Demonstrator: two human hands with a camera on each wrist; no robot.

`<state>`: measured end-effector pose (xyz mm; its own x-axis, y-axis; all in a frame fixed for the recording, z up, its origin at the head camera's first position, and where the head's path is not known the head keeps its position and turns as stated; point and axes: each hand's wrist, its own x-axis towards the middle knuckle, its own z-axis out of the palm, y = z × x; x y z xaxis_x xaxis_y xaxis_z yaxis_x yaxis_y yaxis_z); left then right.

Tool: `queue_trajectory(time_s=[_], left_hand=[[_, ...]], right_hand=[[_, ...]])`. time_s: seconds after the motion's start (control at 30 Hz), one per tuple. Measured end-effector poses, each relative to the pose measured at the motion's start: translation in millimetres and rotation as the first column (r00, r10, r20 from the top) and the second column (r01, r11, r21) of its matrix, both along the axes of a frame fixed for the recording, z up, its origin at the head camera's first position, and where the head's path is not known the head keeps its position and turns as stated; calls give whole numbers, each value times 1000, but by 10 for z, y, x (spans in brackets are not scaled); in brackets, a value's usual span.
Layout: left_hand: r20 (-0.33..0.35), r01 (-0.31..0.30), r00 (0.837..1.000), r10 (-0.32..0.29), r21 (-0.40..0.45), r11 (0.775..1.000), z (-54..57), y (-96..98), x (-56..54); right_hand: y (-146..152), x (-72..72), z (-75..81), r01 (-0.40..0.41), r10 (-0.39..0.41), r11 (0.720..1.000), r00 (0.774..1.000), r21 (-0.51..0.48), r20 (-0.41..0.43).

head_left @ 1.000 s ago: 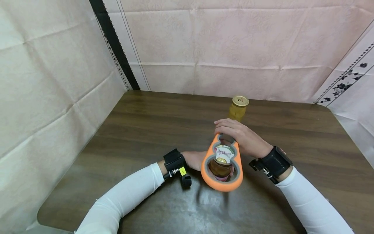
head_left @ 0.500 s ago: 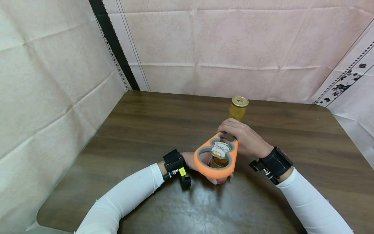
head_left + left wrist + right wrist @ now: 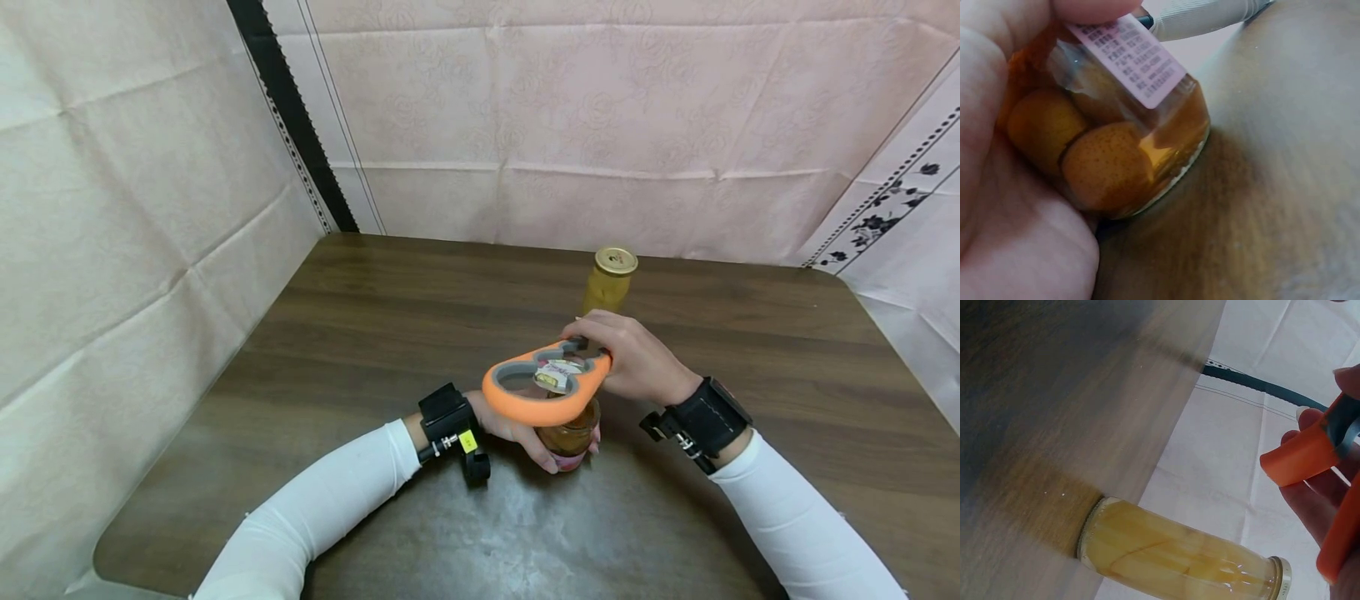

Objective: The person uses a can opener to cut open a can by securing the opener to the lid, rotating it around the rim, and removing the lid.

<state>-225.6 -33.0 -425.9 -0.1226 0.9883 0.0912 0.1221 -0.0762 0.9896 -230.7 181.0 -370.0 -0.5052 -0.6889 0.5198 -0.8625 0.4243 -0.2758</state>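
My left hand (image 3: 516, 429) grips a glass jar (image 3: 572, 437) of brownish round fruit near the front middle of the table. In the left wrist view the palm and fingers (image 3: 985, 112) wrap the jar's side, and its base is at the tabletop. A pink printed label (image 3: 1135, 59) covers part of the glass. My right hand (image 3: 636, 357) holds an orange jar opener (image 3: 536, 411) with a grey scalloped inner edge, by its narrow end. The opener's wide end sits over the jar's top; the lid's white label (image 3: 558, 375) shows through the opening.
A tall jar (image 3: 607, 287) of yellow contents with a gold lid stands behind my right hand, close to it. The brown wooden table (image 3: 390, 333) meets pale cloth walls (image 3: 600, 108) at the back and left.
The opener's wide end has swung left and away from me, turning about its narrow end, and now lies flatter in view. More of the jar's body shows below it. The left arm stays put.
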Motion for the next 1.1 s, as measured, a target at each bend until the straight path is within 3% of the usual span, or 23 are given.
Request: queue_trajectory(time_s=[0.3, 0.47, 0.8, 1.1], left_hand=[[71, -21, 997, 22, -22, 1000, -102, -12, 5], [63, -10, 998, 13, -44, 999, -93, -16, 0], [-26, 16, 999, -18, -83, 996, 155, -38, 44], [-16, -15, 1000, 14, -106, 994, 166, -34, 77]], right_hand=[[4, 19, -26, 19, -19, 1000, 999, -1, 26], [-11, 21, -37, 37, -37, 999, 999, 2, 20], [-28, 28, -48, 92, -92, 996, 996, 12, 6], [-41, 43, -49, 95, -95, 995, 994, -1, 53]])
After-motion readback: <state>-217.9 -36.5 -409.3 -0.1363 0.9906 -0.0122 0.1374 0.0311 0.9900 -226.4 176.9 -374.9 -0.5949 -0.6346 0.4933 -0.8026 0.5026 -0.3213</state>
